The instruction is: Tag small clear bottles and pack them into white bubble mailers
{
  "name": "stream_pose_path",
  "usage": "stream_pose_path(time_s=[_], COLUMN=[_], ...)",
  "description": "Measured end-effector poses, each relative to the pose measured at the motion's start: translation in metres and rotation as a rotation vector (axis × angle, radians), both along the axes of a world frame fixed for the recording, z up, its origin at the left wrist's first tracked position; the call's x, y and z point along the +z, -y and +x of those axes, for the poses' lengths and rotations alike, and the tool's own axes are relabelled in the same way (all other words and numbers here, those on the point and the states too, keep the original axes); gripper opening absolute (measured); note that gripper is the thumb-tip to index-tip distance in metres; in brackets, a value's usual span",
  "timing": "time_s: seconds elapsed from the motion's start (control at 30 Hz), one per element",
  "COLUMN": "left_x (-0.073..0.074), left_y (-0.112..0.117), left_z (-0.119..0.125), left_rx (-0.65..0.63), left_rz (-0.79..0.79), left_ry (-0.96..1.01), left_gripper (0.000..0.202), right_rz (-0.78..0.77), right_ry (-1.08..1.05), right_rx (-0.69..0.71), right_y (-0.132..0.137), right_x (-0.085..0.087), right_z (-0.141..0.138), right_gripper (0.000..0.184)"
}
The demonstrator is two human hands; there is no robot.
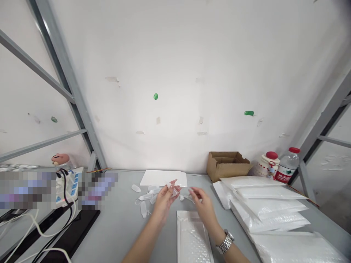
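My left hand (163, 198) is raised over the middle of the table, its fingers closed around a small clear plastic piece (175, 191). To its right, my right hand (201, 200) has its fingertips pinched together; something thin and whitish seems to be between them, too small to name. Several translucent white tags with loops (144, 209) lie left of my left hand. Another small white looped piece (182, 197) rests between the hands. Below them is a white bubble mailer (193, 237), flat on the table, partly under my right forearm.
White bubble mailers (274, 212) are stacked on the right. Behind them stand a cardboard box (227, 170), a cream jar (265, 164) and a water bottle (287, 164). White paper (159, 178) lies at the back. A power strip (67, 186) with cables is on the left.
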State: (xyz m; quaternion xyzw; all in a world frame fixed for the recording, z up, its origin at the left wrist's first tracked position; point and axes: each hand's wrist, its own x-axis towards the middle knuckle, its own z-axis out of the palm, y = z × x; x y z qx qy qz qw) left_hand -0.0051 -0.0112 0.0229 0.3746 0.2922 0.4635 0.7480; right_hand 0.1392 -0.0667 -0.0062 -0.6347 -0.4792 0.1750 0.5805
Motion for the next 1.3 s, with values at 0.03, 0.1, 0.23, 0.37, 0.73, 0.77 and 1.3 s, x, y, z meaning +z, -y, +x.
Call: stream_pose_path(time_s=[0.03, 0.1, 0.23, 0.37, 0.73, 0.77, 1.3], left_x=[0.0, 0.0, -0.007, -0.019, -0.022, -0.022, -0.015], left_y=[-0.001, -0.003, -0.006, -0.01, -0.001, 0.0, 0.005], left_z=[-0.001, -0.001, 0.001, 0.004, 0.013, 0.015, 0.015], left_rx=[0.029, 0.08, 0.126, 0.101, -0.105, -0.112, -0.187], left_rz=[0.003, 0.011, 0.006, -0.001, 0.126, 0.154, 0.315], left_ry=[-0.05, -0.161, -0.21, -0.165, -0.242, -0.266, -0.458], left_gripper=[0.044, 0.048, 0.049, 0.046, 0.074, 0.072, 0.044], right_rz=[-0.005, -0.026, -0.054, -0.062, -0.108, -0.11, -0.017], right_ry=[0.097, 0.221, 0.267, 0.252, -0.172, -0.214, -0.408], right_rx=[-0.103, -0.22, -0.239, -0.19, 0.037, 0.079, 0.174], right_y=[-0.004, -0.011, -0.022, -0.025, -0.02, -0.018, -0.005], right_x=[-0.003, -0.01, -0.022, -0.027, -0.011, -0.008, 0.008], right_z=[0.009, 0.024, 0.036, 0.033, 0.022, 0.019, 0.006], right_gripper=[0.034, 0.033, 0.022, 0.01, 0.037, 0.04, 0.04])
